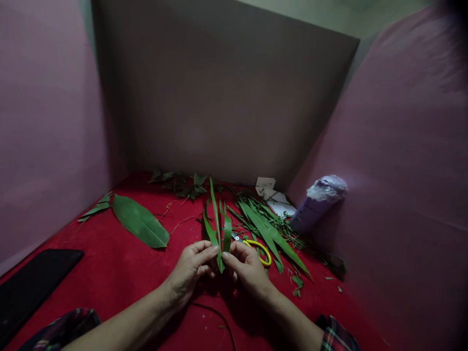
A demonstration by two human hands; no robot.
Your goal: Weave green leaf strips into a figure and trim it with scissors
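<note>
Between my two hands stands a bundle of long green leaf strips [227, 231], their narrow tips pointing up and away from me. My left hand [197, 261] pinches the lower end from the left side, thumb along the leaf. From the right, my right hand [246, 265] pinches the same strips near their base. A folded green end pokes out below the thumbs. Scissors with yellow handles [268, 256] lie just beyond my right hand, partly covered by leaves. The fingers underneath are partly hidden.
A broad green leaf [141, 222] lies left on the red cloth [120, 278]. Long cut leaves [272, 234] and stems pile up at right, near white papers [280, 202] and a purple plastic-topped cylinder [318, 202]. A black flat object [36, 278] is at far left. Walls enclose three sides.
</note>
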